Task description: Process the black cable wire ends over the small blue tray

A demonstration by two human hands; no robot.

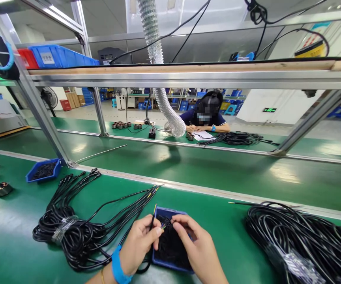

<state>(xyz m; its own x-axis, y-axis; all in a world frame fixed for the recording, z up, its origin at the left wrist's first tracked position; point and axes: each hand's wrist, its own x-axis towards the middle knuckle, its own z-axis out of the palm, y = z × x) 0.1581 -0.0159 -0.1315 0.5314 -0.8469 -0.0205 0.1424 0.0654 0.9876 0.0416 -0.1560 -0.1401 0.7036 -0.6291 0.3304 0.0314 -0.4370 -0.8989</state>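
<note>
My left hand [137, 243], with a blue wristband, pinches a black cable [153, 218] between thumb and fingers. Thin coloured wire ends stick out at its fingertips. My right hand [199, 246] is closed in a pinch just right of those wires; what its fingertips hold is too small to make out. Both hands are over a blue tray [175, 265] full of small black pieces [170, 244]. To the left lies a tied bundle of black cables [80, 236], some ends reaching toward the tray.
Another cable bundle [303, 240] lies at right. A small blue tray [58, 167] and copper-wound coils [1, 189] are at left. Metal frame posts [42, 106] carry a shelf [188, 81] above. A flexible duct [167, 110] hangs mid-view. Across the bench, a person [206, 112] bends over paper.
</note>
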